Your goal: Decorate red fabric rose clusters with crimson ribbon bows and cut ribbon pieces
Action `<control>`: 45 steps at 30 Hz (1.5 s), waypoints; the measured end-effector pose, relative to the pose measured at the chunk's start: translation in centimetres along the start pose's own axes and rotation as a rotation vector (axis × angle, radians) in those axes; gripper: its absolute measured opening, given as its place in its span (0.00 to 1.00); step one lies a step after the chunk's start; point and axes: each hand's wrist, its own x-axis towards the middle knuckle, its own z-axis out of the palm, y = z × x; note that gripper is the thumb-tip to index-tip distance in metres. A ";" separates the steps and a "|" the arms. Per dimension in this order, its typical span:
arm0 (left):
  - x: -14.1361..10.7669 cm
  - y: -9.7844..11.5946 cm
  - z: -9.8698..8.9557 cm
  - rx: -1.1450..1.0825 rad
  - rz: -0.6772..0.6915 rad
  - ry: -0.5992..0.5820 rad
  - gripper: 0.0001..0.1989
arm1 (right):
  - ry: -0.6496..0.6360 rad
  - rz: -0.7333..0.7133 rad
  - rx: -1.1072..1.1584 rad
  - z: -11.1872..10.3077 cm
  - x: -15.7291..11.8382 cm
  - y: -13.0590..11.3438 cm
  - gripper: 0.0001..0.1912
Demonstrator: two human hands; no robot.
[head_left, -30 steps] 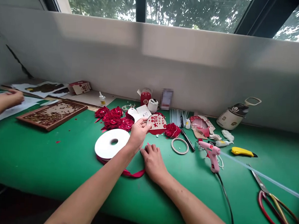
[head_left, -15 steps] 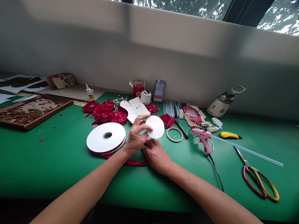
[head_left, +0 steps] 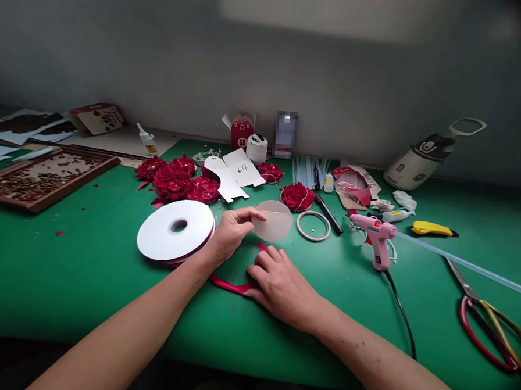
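Left hand: this hand (head_left: 234, 231) grips the disc at its left edge, thumb and fingers closed on it.
Right hand: this hand (head_left: 280, 280) lies low over the tabletop, fingers curled shut on the red ribbon; the exact pinch is hidden beneath them.
Red ribbon: smooth and glossy, a narrow band (head_left: 229, 285) slightly twisted; its long axis runs left to right from below the spool into the right hand, and a pointed end juts out past the fingertips, aimed away from the person.
Tabletop: a plain green surface (head_left: 107, 286) under everything at hand.
Scissors: at far right (head_left: 468, 293), red and yellow handles nearer the person, blades pointing away and leftward.
Spool: white-faced and lying flat (head_left: 157, 239), just left of the left hand, red ribbon wound under its rim.
Disc: pale grey-white, thin and flat (head_left: 274, 226), above the green just beyond the right hand; round, alike along every axis, its face turned to the person, a faint line crossing its upper part sideways.
Glue gun: pink (head_left: 379, 242), nose to the left, clear stick trailing right.
Ring: pale (head_left: 313, 239), flat, right of the disc.
Flowers: dark red, shiny (head_left: 174, 182), clustered beyond the spool.
Card: white cut-out (head_left: 239, 173), beyond the disc.
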 end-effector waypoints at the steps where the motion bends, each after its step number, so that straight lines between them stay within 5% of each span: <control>1: 0.1 -0.1 -0.1 -0.010 -0.039 -0.028 0.16 | -0.020 -0.008 0.006 -0.2 -0.2 0.1 0.14; 6: 0.2 -0.2 0.0 0.160 -0.143 -0.066 0.08 | -0.105 -0.019 0.061 -0.8 -0.9 0.5 0.10; 10: 0.1 -0.8 0.1 0.273 -0.101 -0.110 0.15 | -0.135 -0.001 0.122 -1.3 -1.1 0.4 0.10; 17: 0.0 -0.8 -0.3 0.530 -0.048 -0.226 0.18 | -0.265 0.181 0.869 -3.0 -1.1 0.8 0.05; 22: -0.5 0.7 -0.9 0.669 0.080 -0.463 0.20 | -0.057 0.226 0.947 -3.0 -1.0 2.4 0.10; 26: -1.0 2.5 -1.3 0.694 0.192 -0.329 0.17 | 0.095 0.196 0.941 -2.9 -0.8 3.3 0.10; 34: -2.2 3.5 -0.1 0.202 -0.233 -0.480 0.16 | 0.250 0.335 0.991 -1.3 0.0 4.6 0.10; 42: -2.0 4.6 -0.3 -0.006 -0.272 -0.252 0.11 | 0.669 0.736 1.458 -4.0 0.8 6.4 0.15; 45: -2.0 4.5 -0.4 -0.091 -0.271 -0.246 0.11 | 0.736 0.799 1.560 -4.1 1.6 6.0 0.18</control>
